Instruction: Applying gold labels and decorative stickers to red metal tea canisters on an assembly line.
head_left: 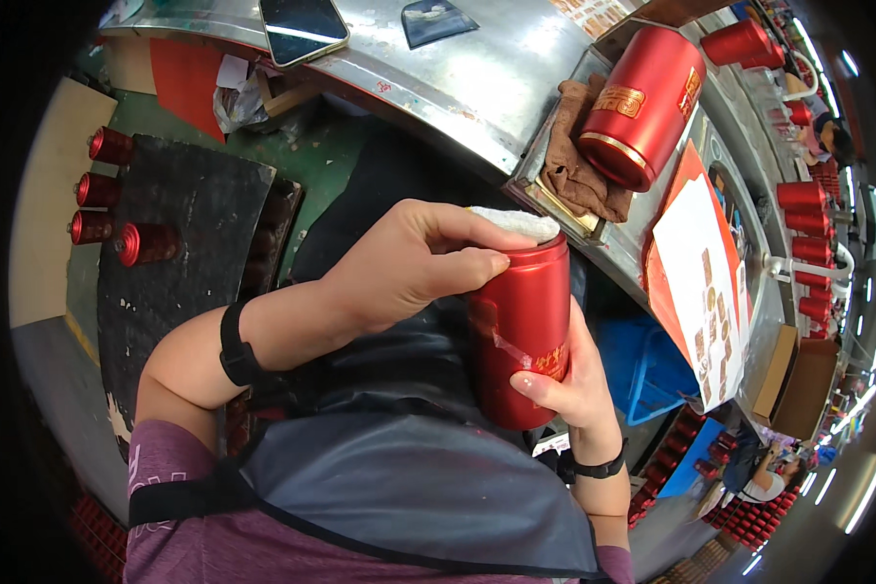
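Red and gold against grey, black and brown

The held canister is glossy red with gold characters low on its side; the cloth beside the fingers is plain white. At the surface's near edge, silvery grey, a crumpled brown rag lies under a red tin bearing gold emblems and a gold band. Nearby, a white sheet with brown printed blocks overlaps an orange-red folder. Four red containers line the left edge of a scuffed black board. The apron is black, the shirt purple with pale print.
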The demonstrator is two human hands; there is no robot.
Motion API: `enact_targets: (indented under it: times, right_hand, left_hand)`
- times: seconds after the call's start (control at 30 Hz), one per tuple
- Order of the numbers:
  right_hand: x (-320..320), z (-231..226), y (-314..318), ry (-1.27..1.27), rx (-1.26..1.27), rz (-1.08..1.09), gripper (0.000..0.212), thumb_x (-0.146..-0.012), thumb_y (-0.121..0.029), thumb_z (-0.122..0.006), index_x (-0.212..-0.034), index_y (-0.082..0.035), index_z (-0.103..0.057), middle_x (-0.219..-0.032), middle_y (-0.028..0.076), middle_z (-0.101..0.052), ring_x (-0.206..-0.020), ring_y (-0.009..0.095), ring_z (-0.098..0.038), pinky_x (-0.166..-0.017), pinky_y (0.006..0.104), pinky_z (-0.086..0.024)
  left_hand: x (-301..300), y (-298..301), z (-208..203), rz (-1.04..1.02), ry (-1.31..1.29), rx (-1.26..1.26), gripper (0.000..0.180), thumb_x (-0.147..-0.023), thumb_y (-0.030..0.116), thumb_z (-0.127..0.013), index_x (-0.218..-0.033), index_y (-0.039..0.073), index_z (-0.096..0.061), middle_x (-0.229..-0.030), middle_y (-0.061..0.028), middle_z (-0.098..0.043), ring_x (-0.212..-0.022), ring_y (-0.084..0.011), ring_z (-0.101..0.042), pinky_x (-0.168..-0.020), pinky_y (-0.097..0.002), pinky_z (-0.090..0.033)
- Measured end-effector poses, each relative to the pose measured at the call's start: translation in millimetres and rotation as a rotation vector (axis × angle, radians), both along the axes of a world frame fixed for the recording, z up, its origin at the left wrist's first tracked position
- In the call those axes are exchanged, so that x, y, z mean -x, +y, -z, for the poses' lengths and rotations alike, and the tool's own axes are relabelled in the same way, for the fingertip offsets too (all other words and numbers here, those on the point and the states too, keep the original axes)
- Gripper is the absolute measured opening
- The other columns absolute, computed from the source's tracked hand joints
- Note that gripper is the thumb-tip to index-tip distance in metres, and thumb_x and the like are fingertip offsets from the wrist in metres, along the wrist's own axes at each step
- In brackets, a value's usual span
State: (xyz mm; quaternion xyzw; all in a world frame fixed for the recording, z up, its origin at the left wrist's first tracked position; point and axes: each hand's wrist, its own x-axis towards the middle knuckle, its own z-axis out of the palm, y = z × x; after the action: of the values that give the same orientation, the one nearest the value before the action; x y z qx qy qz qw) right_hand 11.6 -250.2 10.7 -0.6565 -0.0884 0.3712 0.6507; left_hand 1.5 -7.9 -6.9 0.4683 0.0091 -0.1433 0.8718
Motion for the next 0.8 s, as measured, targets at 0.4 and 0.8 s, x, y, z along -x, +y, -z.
enact_targets:
  times: [0.4,0.8]
  right_hand:
    - [-1.2,1.2,-3.8,-0.024,0.004,-0.030,0.099,-0.071,-0.018,-0.086,-0.152,-0.002,-0.030,-0.140,0.013,-0.050,-0.128,0.021,-0.052,-0.108,0.0361,-0.040]
    - [-5.1,-7.7,0.3,-0.296,0.183,-0.085,0.101,-0.070,-0.023,-0.087,-0.151,-0.001,-0.030,-0.133,0.015,-0.057,-0.121,0.025,-0.059,-0.104,0.0361,-0.045]
  left_hand:
    - [6.4,10.8,10.8,0.064,0.009,-0.022,0.033,-0.091,0.002,-0.059,-0.123,-0.003,-0.068,-0.130,-0.0177,-0.065,-0.124,-0.0240,-0.059,-0.110,-0.0370,-0.042]
    - [3.2,5.0,10.5,0.057,-0.038,0.007,0.037,-0.094,0.009,-0.060,-0.129,-0.002,-0.064,-0.138,-0.0171,-0.059,-0.130,-0.0252,-0.055,-0.112,-0.0373,-0.040]
